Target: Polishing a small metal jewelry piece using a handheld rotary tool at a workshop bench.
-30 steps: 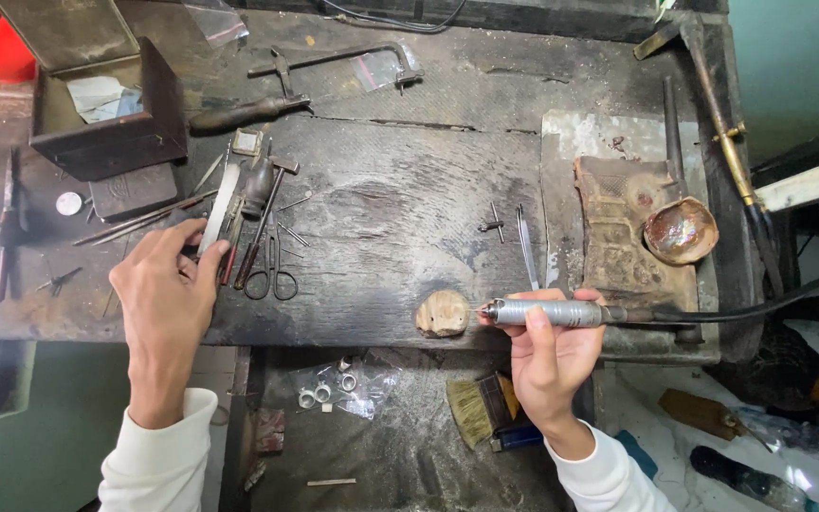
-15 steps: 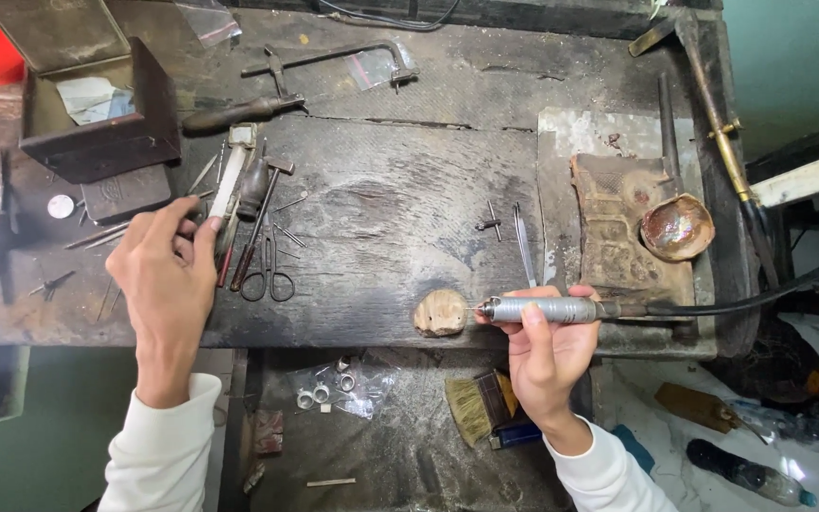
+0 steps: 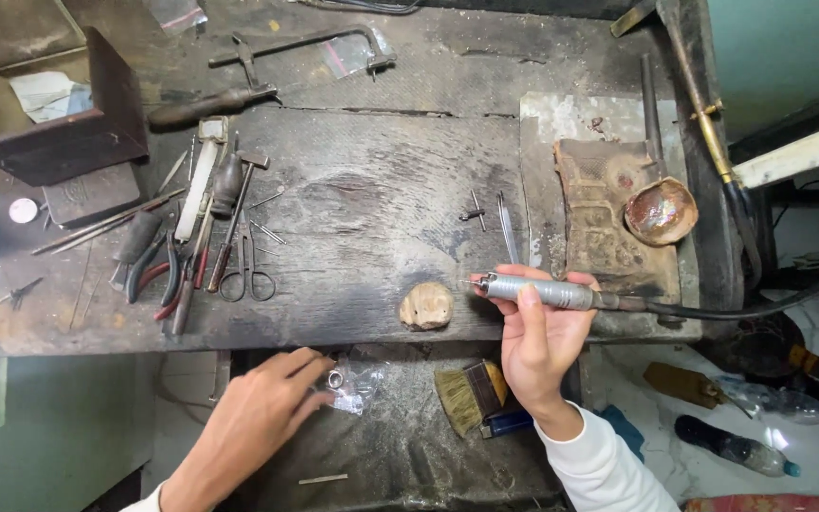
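Note:
My right hand (image 3: 537,346) grips a grey rotary handpiece (image 3: 544,293) with a black cable, held level just past the front edge of the worn dark workbench (image 3: 362,190), its tip pointing left. My left hand (image 3: 263,417) is low, below the bench edge, with fingertips touching a small clear plastic bag holding metal rings (image 3: 351,384) on the lower tray. A small tan wooden peg block (image 3: 427,305) sits at the bench's front edge between both hands.
Pliers, scissors, a small hammer and files (image 3: 196,237) lie at the left of the bench. A dark wooden box (image 3: 68,123) stands far left. A round copper-coloured dish (image 3: 661,210) rests on a stained pad at right. A brush (image 3: 466,393) lies on the lower tray.
My left hand left the tools on the bench's left side and dropped down to the small bag of rings on the lower tray. The right hand kept the handpiece in place.

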